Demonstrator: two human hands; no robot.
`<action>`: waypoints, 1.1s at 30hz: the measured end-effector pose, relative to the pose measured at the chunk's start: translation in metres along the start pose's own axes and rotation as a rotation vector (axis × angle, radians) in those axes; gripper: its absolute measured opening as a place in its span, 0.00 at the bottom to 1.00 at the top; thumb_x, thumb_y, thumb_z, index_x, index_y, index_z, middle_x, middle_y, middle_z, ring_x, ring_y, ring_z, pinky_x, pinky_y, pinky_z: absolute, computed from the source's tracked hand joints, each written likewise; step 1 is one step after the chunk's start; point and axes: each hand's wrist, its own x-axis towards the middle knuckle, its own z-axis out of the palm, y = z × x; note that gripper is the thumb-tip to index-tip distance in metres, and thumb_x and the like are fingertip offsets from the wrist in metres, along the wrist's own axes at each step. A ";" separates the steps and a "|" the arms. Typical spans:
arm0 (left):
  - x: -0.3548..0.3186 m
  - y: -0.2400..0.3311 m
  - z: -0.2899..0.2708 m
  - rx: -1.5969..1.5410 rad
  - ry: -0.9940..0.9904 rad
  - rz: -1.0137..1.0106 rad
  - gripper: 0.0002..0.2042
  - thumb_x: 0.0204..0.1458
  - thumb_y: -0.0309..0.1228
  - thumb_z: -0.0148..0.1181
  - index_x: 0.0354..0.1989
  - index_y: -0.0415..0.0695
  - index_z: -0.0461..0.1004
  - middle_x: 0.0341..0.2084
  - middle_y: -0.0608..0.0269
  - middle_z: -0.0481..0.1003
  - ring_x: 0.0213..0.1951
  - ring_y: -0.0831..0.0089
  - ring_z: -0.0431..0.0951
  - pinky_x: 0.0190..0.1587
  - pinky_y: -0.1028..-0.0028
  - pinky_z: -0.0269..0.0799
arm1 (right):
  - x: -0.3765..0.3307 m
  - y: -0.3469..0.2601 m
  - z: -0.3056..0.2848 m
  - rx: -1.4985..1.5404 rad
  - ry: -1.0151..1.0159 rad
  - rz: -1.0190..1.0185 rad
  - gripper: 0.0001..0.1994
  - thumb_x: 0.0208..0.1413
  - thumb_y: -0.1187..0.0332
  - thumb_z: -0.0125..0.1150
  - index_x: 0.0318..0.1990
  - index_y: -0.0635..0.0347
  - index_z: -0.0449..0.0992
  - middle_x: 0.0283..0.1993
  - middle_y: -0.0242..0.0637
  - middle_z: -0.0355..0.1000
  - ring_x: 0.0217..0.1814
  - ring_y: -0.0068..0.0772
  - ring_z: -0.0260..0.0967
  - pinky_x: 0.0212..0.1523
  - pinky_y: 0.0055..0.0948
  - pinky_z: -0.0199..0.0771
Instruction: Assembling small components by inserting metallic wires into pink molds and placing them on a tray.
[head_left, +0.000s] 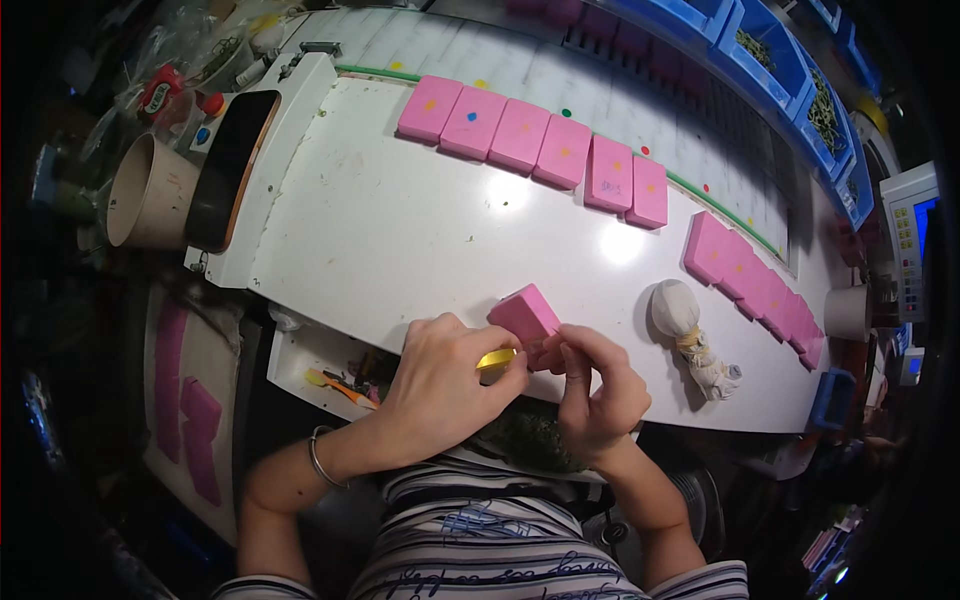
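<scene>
My left hand [440, 385], with a bracelet on its wrist, is closed on a shiny yellow strip [496, 359] that shows between thumb and fingers; its ends are hidden. Close beside it, my right hand [603, 390] is in a pinch, and the fingertips of both hands almost meet. Whatever lies between the right fingertips is too small to make out. Just beyond the fingers a pink block [524, 310] sits tilted near the table's front edge, partly covered by my hands.
Pink blocks [470, 122] with small coloured dots line the white table's [400, 230] far side and right end. A cloth-wrapped, round-headed stick [676, 308] lies right. At left are a dark flat panel [233, 170] and beige cup [150, 190]. Blue bins [760, 60] hang at upper right.
</scene>
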 end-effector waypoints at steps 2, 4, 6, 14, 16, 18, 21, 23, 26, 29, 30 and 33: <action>-0.002 -0.001 0.002 -0.044 0.033 -0.003 0.05 0.42 0.31 0.60 0.27 0.47 0.76 0.16 0.61 0.71 0.26 0.63 0.70 0.37 0.66 0.61 | 0.001 -0.005 -0.004 0.058 -0.008 0.051 0.09 0.47 0.85 0.58 0.38 0.68 0.72 0.29 0.42 0.74 0.27 0.30 0.75 0.27 0.21 0.74; -0.003 -0.002 0.004 -0.092 0.069 -0.004 0.05 0.42 0.31 0.60 0.27 0.47 0.77 0.16 0.62 0.71 0.26 0.64 0.70 0.37 0.66 0.61 | 0.002 -0.009 -0.009 0.115 -0.018 0.130 0.09 0.46 0.84 0.58 0.36 0.67 0.72 0.29 0.42 0.74 0.27 0.30 0.75 0.28 0.21 0.74; -0.005 -0.002 0.007 -0.101 0.145 0.046 0.05 0.41 0.26 0.62 0.28 0.46 0.78 0.17 0.64 0.72 0.24 0.67 0.69 0.34 0.70 0.63 | 0.004 -0.013 -0.014 0.041 -0.129 0.151 0.08 0.46 0.82 0.60 0.34 0.66 0.71 0.26 0.41 0.74 0.24 0.29 0.74 0.24 0.22 0.73; -0.008 -0.004 0.014 -0.145 0.238 0.067 0.04 0.40 0.25 0.62 0.27 0.45 0.77 0.19 0.65 0.73 0.28 0.68 0.70 0.38 0.71 0.61 | 0.012 -0.018 -0.012 -0.211 -0.294 0.036 0.06 0.46 0.78 0.61 0.31 0.62 0.70 0.18 0.36 0.68 0.14 0.33 0.66 0.16 0.26 0.64; -0.008 -0.005 0.015 -0.146 0.247 0.078 0.04 0.40 0.24 0.62 0.27 0.45 0.77 0.19 0.65 0.73 0.28 0.67 0.70 0.38 0.71 0.61 | 0.014 -0.020 -0.011 -0.248 -0.306 0.028 0.06 0.46 0.77 0.61 0.30 0.61 0.70 0.17 0.36 0.67 0.14 0.33 0.65 0.16 0.27 0.64; -0.008 -0.006 0.016 -0.145 0.262 0.076 0.04 0.40 0.25 0.62 0.26 0.45 0.76 0.18 0.65 0.73 0.28 0.67 0.70 0.38 0.71 0.61 | 0.016 -0.024 -0.011 -0.308 -0.356 0.034 0.06 0.47 0.76 0.60 0.30 0.60 0.69 0.15 0.35 0.66 0.13 0.33 0.65 0.15 0.27 0.63; -0.008 -0.007 0.017 -0.176 0.282 0.050 0.03 0.39 0.28 0.62 0.23 0.48 0.74 0.18 0.68 0.72 0.29 0.67 0.69 0.39 0.67 0.57 | 0.019 -0.029 -0.012 -0.320 -0.370 0.059 0.06 0.48 0.76 0.60 0.30 0.60 0.68 0.15 0.35 0.66 0.13 0.34 0.65 0.14 0.28 0.62; -0.009 -0.007 0.017 -0.177 0.282 0.054 0.03 0.39 0.28 0.63 0.23 0.48 0.74 0.18 0.68 0.72 0.29 0.67 0.69 0.39 0.67 0.57 | 0.021 -0.031 -0.012 -0.324 -0.396 0.059 0.06 0.49 0.76 0.59 0.30 0.60 0.67 0.15 0.35 0.66 0.13 0.35 0.66 0.14 0.29 0.62; -0.009 -0.009 0.017 -0.171 0.280 0.055 0.04 0.38 0.28 0.63 0.23 0.48 0.74 0.18 0.68 0.72 0.30 0.67 0.69 0.39 0.67 0.57 | 0.023 -0.034 -0.012 -0.323 -0.426 0.080 0.06 0.49 0.76 0.59 0.30 0.61 0.66 0.15 0.36 0.66 0.13 0.35 0.66 0.13 0.29 0.62; -0.010 -0.010 0.017 -0.180 0.294 0.053 0.04 0.38 0.28 0.63 0.23 0.49 0.74 0.17 0.68 0.72 0.30 0.67 0.69 0.39 0.67 0.57 | 0.024 -0.036 -0.012 -0.302 -0.444 0.122 0.07 0.49 0.76 0.59 0.31 0.61 0.66 0.15 0.36 0.66 0.13 0.35 0.66 0.14 0.28 0.62; -0.011 -0.010 0.018 -0.185 0.307 0.056 0.04 0.38 0.28 0.63 0.23 0.49 0.74 0.17 0.68 0.72 0.30 0.68 0.69 0.39 0.67 0.57 | 0.024 -0.036 -0.012 -0.285 -0.446 0.147 0.07 0.49 0.77 0.59 0.31 0.61 0.65 0.15 0.36 0.67 0.13 0.35 0.67 0.14 0.28 0.62; -0.012 -0.012 0.020 -0.175 0.331 0.063 0.04 0.37 0.28 0.63 0.22 0.48 0.74 0.17 0.68 0.71 0.30 0.68 0.70 0.39 0.67 0.57 | 0.024 -0.034 -0.012 -0.253 -0.469 0.202 0.07 0.49 0.77 0.59 0.31 0.61 0.66 0.15 0.36 0.67 0.13 0.34 0.67 0.14 0.27 0.62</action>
